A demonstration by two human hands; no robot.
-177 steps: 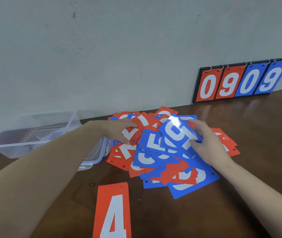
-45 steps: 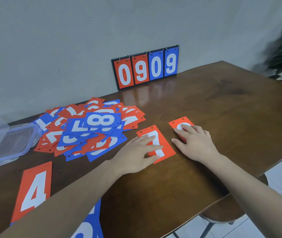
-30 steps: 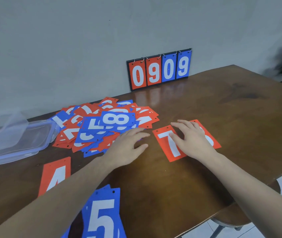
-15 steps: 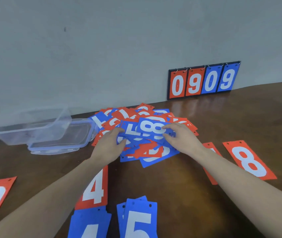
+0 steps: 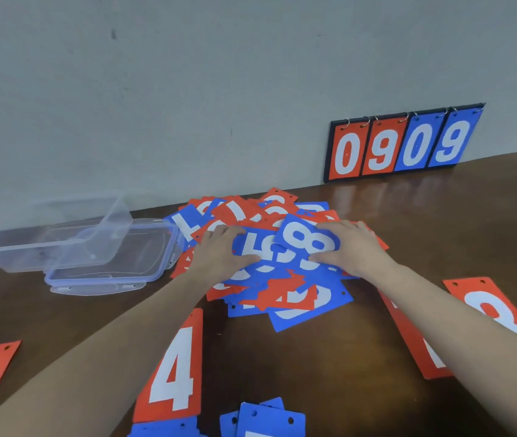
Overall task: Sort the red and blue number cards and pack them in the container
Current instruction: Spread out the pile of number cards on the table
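- The mixed pile of red and blue number cards (image 5: 270, 263) is spread on the wooden table (image 5: 440, 222), just right of the clear container (image 5: 49, 244) and its lid (image 5: 109, 266).
- The left hand (image 5: 219, 257) is laid on the pile beside the blue 5 card (image 5: 254, 244), fingers mostly straight; whether a card is pinched cannot be told.
- The blue 8 card (image 5: 309, 241) is held at its right edge by the right hand (image 5: 355, 250), thumb under its near corner, apparently lifting it.
- Sorted cards are laid nearer: a red 4 card (image 5: 175, 367), a red 8 card (image 5: 503, 313), blue cards (image 5: 263, 421).
- Risk: the overlapped cards look slippery, so two could be dragged together and colours mixed.
- Risk: the pile could be pushed against the lid.
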